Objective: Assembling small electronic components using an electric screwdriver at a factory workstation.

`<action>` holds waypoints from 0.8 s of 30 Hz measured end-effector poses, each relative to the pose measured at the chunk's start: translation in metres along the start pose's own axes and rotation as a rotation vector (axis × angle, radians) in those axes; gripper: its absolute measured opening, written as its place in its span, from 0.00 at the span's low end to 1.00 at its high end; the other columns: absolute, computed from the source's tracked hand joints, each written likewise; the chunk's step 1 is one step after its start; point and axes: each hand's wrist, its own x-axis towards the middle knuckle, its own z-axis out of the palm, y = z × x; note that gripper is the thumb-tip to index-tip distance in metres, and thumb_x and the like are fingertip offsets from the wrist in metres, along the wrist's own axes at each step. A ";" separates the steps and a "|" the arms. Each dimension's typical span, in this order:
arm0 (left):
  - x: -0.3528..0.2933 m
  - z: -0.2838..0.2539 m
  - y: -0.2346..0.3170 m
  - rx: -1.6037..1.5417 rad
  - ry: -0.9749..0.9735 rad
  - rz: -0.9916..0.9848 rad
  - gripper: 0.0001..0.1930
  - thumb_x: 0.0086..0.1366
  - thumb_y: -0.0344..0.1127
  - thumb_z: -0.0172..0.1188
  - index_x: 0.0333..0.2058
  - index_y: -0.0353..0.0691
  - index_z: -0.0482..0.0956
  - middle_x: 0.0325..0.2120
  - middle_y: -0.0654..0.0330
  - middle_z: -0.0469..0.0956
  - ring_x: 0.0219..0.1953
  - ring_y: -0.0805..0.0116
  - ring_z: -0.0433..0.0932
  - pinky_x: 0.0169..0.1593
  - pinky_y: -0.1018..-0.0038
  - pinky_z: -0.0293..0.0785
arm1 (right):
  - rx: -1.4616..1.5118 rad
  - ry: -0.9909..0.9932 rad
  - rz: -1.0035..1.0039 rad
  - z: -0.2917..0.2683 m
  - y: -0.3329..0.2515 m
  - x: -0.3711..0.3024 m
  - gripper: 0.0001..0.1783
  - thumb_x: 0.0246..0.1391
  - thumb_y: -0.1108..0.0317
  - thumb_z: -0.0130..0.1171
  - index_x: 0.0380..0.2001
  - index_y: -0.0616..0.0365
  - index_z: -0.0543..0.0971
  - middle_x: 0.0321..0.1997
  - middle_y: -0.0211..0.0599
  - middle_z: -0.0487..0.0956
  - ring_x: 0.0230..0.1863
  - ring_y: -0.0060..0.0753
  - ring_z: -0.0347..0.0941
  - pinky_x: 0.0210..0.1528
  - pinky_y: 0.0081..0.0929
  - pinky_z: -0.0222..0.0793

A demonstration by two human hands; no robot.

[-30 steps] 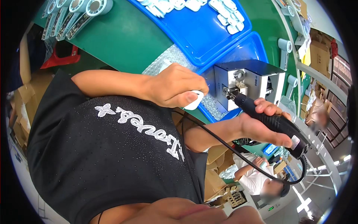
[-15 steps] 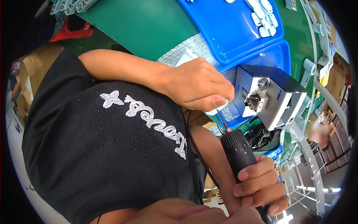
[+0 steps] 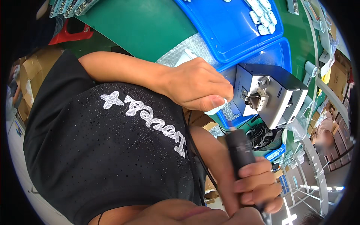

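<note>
My left hand [image 3: 198,84] is closed around a white plastic part [image 3: 217,108], whose rounded end shows below the thumb; the rest of it is hidden by the hand. In my right hand [image 3: 258,183] is a black electric screwdriver [image 3: 240,150], fingers wrapped round its body. Its tip points up toward the white part but stands apart from it, blurred by motion. Just right of my left hand is a silver and black screw feeder [image 3: 275,99]. Another white plastic piece [image 3: 185,58] shows beyond my left wrist; whether it joins the held part I cannot tell.
A blue tray [image 3: 228,41] holds several white plastic parts [image 3: 264,17]. A second blue tray [image 3: 288,56] lies partly behind the feeder. Bubble wrap [image 3: 174,54] covers some of the green table [image 3: 142,28]. A red stool [image 3: 73,35] is at upper left; a dark cable [image 3: 200,153] hangs beside me.
The screwdriver's bit has come away from the white part, and my right hand has shifted slightly left and down. My left hand keeps its grip almost in place.
</note>
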 end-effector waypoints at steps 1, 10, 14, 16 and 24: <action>0.001 0.002 -0.001 0.001 0.017 0.011 0.21 0.72 0.43 0.35 0.30 0.36 0.74 0.19 0.57 0.71 0.17 0.59 0.71 0.21 0.68 0.70 | -0.177 0.271 -0.180 0.001 0.004 -0.007 0.30 0.55 0.39 0.56 0.40 0.58 0.71 0.22 0.26 0.70 0.18 0.23 0.66 0.27 0.25 0.64; -0.001 0.003 0.001 0.014 0.050 -0.011 0.20 0.72 0.41 0.36 0.30 0.36 0.74 0.20 0.57 0.71 0.18 0.58 0.71 0.21 0.67 0.69 | -0.086 0.375 -0.089 -0.044 0.050 -0.003 0.49 0.52 0.20 0.38 0.48 0.61 0.72 0.24 0.39 0.73 0.15 0.31 0.65 0.21 0.36 0.64; -0.002 0.000 0.001 -0.001 -0.014 -0.008 0.20 0.72 0.41 0.37 0.30 0.36 0.74 0.21 0.57 0.72 0.18 0.58 0.71 0.22 0.67 0.70 | -0.138 0.100 0.011 -0.001 -0.027 -0.018 0.18 0.57 0.56 0.57 0.41 0.58 0.71 0.20 0.27 0.70 0.17 0.26 0.67 0.28 0.32 0.67; -0.001 -0.002 0.002 0.018 -0.012 -0.017 0.20 0.72 0.42 0.37 0.31 0.36 0.74 0.21 0.57 0.72 0.19 0.57 0.72 0.22 0.67 0.71 | 0.034 0.030 -0.015 0.012 -0.029 -0.010 0.15 0.63 0.59 0.44 0.42 0.58 0.71 0.21 0.35 0.71 0.22 0.35 0.70 0.26 0.40 0.73; 0.000 -0.003 0.005 0.024 -0.038 -0.045 0.18 0.71 0.41 0.39 0.32 0.37 0.74 0.21 0.56 0.73 0.20 0.56 0.73 0.24 0.66 0.72 | 0.078 0.109 -0.137 0.023 0.010 -0.006 0.18 0.54 0.58 0.60 0.39 0.58 0.69 0.22 0.25 0.70 0.17 0.21 0.68 0.27 0.25 0.67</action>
